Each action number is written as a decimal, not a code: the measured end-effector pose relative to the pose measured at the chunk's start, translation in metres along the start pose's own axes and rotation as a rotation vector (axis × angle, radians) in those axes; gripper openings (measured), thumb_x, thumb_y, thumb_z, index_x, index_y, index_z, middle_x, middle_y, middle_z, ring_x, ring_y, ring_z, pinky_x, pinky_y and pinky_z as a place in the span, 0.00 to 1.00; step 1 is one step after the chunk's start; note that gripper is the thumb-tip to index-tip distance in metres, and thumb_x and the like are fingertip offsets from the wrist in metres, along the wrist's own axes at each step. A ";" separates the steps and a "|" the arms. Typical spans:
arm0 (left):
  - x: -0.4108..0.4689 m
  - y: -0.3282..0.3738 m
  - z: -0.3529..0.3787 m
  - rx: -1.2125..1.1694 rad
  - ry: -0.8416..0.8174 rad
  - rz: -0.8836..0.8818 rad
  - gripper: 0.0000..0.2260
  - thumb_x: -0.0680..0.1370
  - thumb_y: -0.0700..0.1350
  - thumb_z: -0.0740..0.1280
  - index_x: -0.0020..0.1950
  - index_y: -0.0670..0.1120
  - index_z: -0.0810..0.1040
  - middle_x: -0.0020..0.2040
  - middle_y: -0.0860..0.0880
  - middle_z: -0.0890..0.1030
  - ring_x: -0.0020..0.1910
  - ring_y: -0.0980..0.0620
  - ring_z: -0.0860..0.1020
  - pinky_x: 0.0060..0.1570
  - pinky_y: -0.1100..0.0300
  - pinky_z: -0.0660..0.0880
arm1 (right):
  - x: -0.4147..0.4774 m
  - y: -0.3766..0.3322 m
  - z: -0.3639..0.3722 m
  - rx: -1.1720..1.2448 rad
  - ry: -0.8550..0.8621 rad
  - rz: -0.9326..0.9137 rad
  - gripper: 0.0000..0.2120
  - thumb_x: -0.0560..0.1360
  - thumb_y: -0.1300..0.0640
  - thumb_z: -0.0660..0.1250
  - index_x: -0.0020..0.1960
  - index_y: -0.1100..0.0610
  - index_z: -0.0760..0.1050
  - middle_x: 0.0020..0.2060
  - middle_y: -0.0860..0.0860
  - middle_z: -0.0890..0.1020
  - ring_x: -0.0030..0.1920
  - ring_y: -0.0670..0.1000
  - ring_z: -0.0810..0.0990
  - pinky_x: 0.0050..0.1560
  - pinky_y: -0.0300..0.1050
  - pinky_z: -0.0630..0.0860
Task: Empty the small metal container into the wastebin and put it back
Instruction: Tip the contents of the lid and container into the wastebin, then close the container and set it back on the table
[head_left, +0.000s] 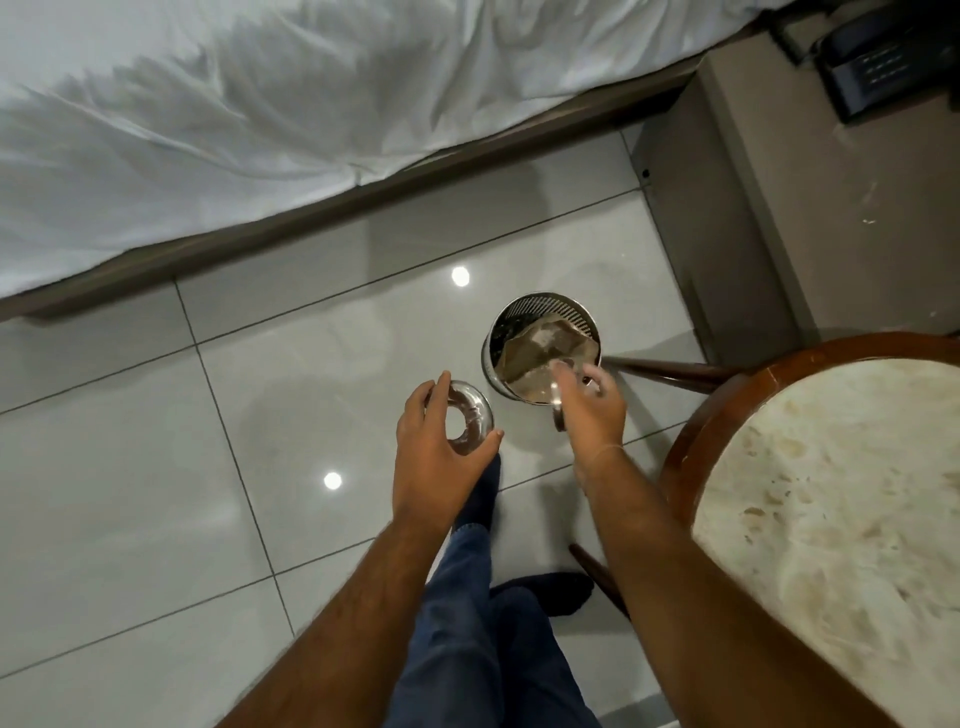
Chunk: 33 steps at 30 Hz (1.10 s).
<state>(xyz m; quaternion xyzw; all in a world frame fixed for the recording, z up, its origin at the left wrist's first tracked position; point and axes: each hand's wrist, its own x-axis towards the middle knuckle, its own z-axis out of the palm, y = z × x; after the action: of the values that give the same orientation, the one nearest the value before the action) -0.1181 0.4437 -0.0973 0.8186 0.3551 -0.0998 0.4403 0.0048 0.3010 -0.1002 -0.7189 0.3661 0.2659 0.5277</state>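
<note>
A rumpled white bed sheet (218, 114) fills the far left, hanging over a dark brown bed frame (363, 192) that runs diagonally across the view. Below it lies a floor (156, 467) of large glossy grey tiles with thin dark joints, reflecting two round ceiling lights.

Near the centre, the left hand (434, 441) holds a shiny ring-shaped metal lid (465, 418) with a round hole in its middle; the fingers curl over its far-left edge and the thumb presses the near-right edge, a loose open-spread grip around the rim. Under it are blue jeans (478, 623) and dark socks.

Just right, a cylindrical wastebin (543, 348) of polished metal, its upper wall perforated with slots, stands on the tiles holding crumpled brownish paper. The right hand (592, 410) hangs over the bin's near rim, blurred; its fingers are closed around the small metal container (557, 410), a shiny piece tipped toward the bin's mouth, though its exact shape cannot be made out.

At right stands a round table (831, 519) with a mottled cream stone top and reddish-brown wooden rim and legs. Beyond it, a grey-brown nightstand (805, 208) carries a dark telephone (883, 62) at the far right.
</note>
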 end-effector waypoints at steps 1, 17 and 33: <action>-0.003 0.006 0.000 -0.016 0.001 0.024 0.44 0.74 0.57 0.80 0.85 0.53 0.62 0.80 0.50 0.68 0.79 0.45 0.69 0.71 0.42 0.78 | -0.004 -0.001 -0.013 0.126 -0.062 0.081 0.28 0.78 0.41 0.77 0.74 0.49 0.78 0.70 0.57 0.83 0.68 0.57 0.82 0.63 0.55 0.84; -0.072 0.179 0.073 0.031 -0.601 0.589 0.42 0.71 0.64 0.77 0.83 0.59 0.65 0.76 0.61 0.68 0.74 0.60 0.71 0.70 0.66 0.72 | -0.050 0.039 -0.213 0.904 -0.291 0.154 0.31 0.81 0.34 0.65 0.70 0.57 0.84 0.64 0.61 0.88 0.60 0.58 0.89 0.53 0.53 0.87; -0.173 0.238 0.239 0.626 -1.053 1.003 0.46 0.71 0.58 0.81 0.84 0.54 0.64 0.80 0.50 0.66 0.76 0.47 0.70 0.73 0.50 0.74 | -0.072 0.134 -0.335 1.292 0.013 0.231 0.28 0.84 0.33 0.64 0.70 0.52 0.85 0.67 0.57 0.88 0.66 0.55 0.87 0.56 0.50 0.87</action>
<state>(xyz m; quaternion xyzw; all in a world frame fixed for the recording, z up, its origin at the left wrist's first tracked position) -0.0491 0.0836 -0.0012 0.8120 -0.3557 -0.3589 0.2920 -0.1471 -0.0245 -0.0191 -0.2150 0.5304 0.0431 0.8189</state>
